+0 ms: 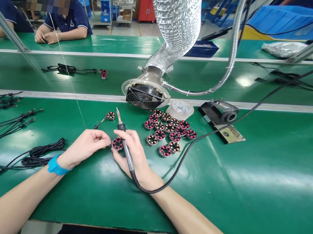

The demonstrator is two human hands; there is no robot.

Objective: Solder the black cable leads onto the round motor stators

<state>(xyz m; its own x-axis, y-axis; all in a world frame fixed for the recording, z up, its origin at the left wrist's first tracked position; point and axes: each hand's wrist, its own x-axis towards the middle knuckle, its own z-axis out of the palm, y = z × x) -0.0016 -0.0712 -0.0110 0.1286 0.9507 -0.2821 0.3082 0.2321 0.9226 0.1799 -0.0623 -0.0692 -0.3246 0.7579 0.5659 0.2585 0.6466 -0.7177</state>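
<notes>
While left hand (91,145) pinches beside round part (117,144), right hand (137,156) holds slanted soldering iron (127,152)

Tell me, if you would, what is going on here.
A person's right hand holds a soldering iron right at a small round part. The left hand pinches at that part's left side; whether it grips anything is unclear. More round parts sit grouped to the right, near a roll of tape; black cables lie to the left.
</notes>
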